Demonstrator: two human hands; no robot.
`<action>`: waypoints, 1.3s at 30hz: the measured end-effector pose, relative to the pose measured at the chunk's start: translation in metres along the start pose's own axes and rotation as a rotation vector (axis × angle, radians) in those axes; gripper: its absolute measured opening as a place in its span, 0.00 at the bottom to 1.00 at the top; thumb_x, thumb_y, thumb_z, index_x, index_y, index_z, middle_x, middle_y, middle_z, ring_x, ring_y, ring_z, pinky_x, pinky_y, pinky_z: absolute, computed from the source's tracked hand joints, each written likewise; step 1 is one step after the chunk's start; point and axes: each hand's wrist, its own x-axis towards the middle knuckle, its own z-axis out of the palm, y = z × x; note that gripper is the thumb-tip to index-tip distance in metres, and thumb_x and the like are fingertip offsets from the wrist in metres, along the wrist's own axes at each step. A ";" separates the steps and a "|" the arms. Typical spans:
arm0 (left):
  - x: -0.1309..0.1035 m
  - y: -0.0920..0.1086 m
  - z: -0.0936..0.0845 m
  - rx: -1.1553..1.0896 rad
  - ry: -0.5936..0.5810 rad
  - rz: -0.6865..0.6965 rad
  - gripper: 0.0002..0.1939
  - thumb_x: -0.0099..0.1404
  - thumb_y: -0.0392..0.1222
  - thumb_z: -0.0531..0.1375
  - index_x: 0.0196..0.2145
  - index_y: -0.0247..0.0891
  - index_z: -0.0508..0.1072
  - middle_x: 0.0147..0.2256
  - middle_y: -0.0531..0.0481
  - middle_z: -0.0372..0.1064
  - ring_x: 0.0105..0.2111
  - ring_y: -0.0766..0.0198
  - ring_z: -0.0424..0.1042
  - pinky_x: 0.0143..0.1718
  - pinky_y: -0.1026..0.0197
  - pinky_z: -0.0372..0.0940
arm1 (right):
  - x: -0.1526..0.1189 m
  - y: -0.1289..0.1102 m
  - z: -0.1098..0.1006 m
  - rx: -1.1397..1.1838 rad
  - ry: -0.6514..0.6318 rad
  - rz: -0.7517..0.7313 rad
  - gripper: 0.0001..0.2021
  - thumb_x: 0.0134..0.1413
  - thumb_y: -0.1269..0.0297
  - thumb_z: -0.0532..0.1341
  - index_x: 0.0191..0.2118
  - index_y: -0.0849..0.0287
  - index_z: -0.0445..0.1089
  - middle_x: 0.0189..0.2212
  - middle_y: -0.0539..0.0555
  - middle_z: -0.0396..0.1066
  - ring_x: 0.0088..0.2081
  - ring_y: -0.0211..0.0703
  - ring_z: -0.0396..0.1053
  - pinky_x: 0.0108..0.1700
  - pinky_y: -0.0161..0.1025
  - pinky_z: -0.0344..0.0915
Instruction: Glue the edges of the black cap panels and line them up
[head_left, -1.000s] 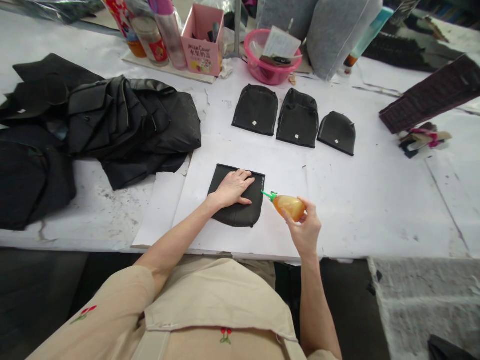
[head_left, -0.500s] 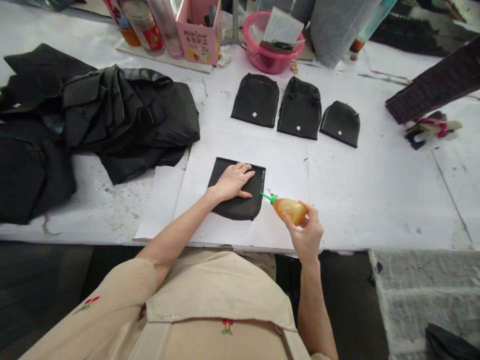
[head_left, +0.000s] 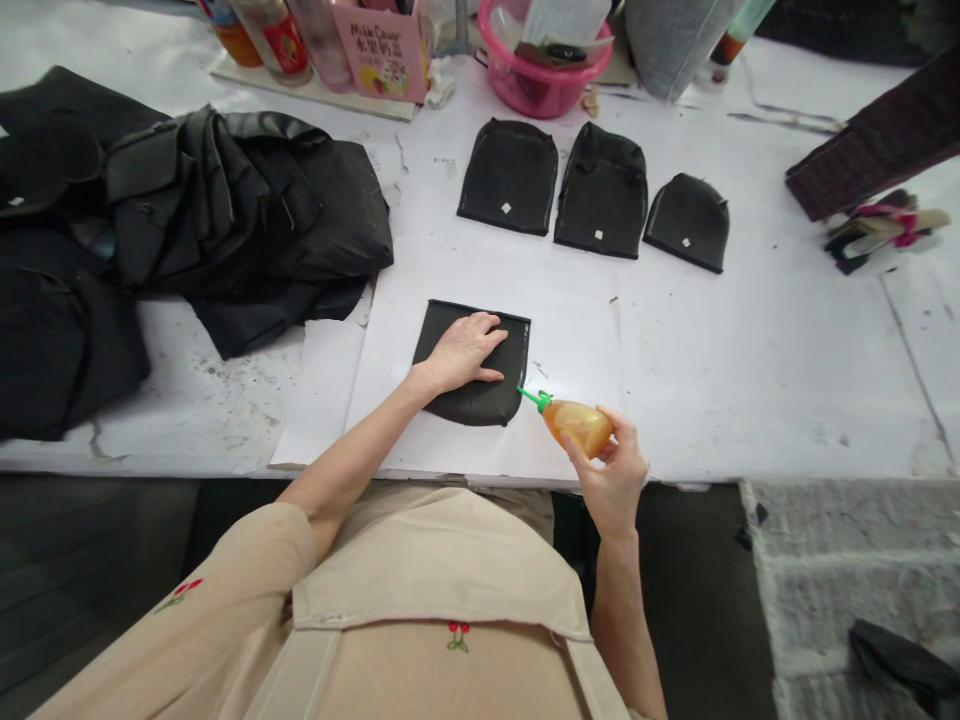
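A black fabric piece with a rounded lower edge lies flat near the table's front. My left hand rests on it, fingers spread. Held in my right hand is a squeeze bottle of amber liquid, tilted so its green nozzle points left at the piece's right edge. A whitish line shows along the upper part of that edge. Farther back lie three similar black pieces, each with a small white mark.
A heap of black fabric covers the table's left side. Along the back stand jars, a pink box and a pink basket. At the right are a dark upright object and a clip bundle.
The bottle's nozzle has moved down along the right edge of the black piece, toward its rounded corner. The whole view has shifted slightly, with the table's things higher in the picture.
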 end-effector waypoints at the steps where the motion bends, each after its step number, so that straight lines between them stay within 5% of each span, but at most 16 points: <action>1: -0.005 0.003 0.000 -0.021 0.027 0.009 0.29 0.62 0.46 0.72 0.57 0.31 0.74 0.60 0.31 0.68 0.61 0.42 0.66 0.59 0.46 0.64 | -0.001 0.000 0.000 0.006 0.002 0.004 0.28 0.55 0.48 0.71 0.56 0.57 0.70 0.50 0.60 0.76 0.45 0.52 0.78 0.41 0.44 0.78; 5: -0.034 0.019 0.005 -0.193 0.057 0.135 0.18 0.67 0.45 0.67 0.53 0.37 0.77 0.54 0.37 0.72 0.54 0.49 0.72 0.55 0.48 0.68 | -0.004 0.002 -0.001 0.025 0.005 0.008 0.28 0.54 0.47 0.71 0.56 0.57 0.70 0.50 0.60 0.76 0.45 0.52 0.78 0.39 0.43 0.78; 11: -0.064 0.031 0.022 -0.237 0.088 0.215 0.13 0.70 0.47 0.65 0.48 0.39 0.80 0.54 0.38 0.73 0.60 0.46 0.69 0.63 0.40 0.63 | -0.009 0.003 -0.003 0.029 -0.019 0.003 0.28 0.54 0.49 0.72 0.56 0.57 0.70 0.50 0.60 0.75 0.45 0.51 0.78 0.37 0.42 0.78; 39: -0.063 0.037 0.021 -0.224 0.044 0.138 0.08 0.69 0.37 0.64 0.45 0.42 0.80 0.54 0.42 0.71 0.61 0.50 0.67 0.65 0.40 0.62 | -0.048 -0.002 -0.010 0.065 0.011 0.089 0.27 0.54 0.51 0.72 0.55 0.57 0.70 0.49 0.60 0.76 0.43 0.51 0.78 0.41 0.44 0.79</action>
